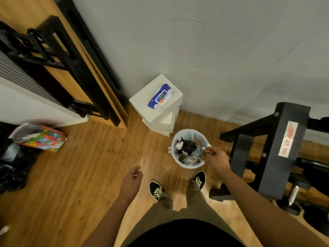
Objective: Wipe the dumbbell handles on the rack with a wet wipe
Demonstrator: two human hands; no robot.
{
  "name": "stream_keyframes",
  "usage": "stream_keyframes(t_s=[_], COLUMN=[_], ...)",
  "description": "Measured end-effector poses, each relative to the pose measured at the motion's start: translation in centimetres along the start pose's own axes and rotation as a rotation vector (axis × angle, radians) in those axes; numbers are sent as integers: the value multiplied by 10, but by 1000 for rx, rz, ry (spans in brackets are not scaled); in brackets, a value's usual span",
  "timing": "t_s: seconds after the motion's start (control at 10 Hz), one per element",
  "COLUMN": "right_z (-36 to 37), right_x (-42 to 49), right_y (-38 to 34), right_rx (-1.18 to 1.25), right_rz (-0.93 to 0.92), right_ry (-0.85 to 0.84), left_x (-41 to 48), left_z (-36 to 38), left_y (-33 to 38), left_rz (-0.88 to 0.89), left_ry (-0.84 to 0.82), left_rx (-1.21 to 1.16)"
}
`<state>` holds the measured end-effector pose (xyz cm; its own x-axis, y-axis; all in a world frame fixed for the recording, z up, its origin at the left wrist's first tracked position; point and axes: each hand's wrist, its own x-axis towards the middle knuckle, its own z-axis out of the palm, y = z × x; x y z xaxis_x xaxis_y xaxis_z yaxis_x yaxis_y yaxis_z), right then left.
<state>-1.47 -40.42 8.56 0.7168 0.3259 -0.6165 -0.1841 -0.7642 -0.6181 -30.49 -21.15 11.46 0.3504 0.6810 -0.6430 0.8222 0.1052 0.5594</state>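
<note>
Left hand (132, 177), low centre: relaxed, half-curled, holding nothing. Right hand (216, 157), right of centre over the bin (188, 165) rim: fingers loosely spread, nothing visible in them. Looks like wipe disposal, so drop inside the liner, not on the rim. Dumbbell handle (293, 194) lower right under the rack (277, 148). Wet wipe pack (160, 98) mid-frame on the white boxes (140, 102); a fresh one comes from there.

Right hand (216, 158) hovers over the full waste bin (187, 165); left hand (132, 180) hangs loose.
</note>
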Motion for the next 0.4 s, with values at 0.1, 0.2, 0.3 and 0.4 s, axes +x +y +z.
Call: stream_keyframes(t_s=[0.1, 0.2, 0.3, 0.4], right_z=[9, 12, 9, 5], right_x=[16, 28, 37, 43], right_y=[-1, -2, 10, 36], right_rx=[-13, -101, -79, -23], right_rz=[15, 15, 50, 88], right_ry=[-18, -97, -89, -89], left_x=[3, 7, 9, 10], left_z=[8, 16, 21, 27], left_y=[7, 14, 22, 29], left_rz=[-3, -4, 0, 7], left_ry=[2, -2, -6, 8], left_rx=[8, 2, 18, 24])
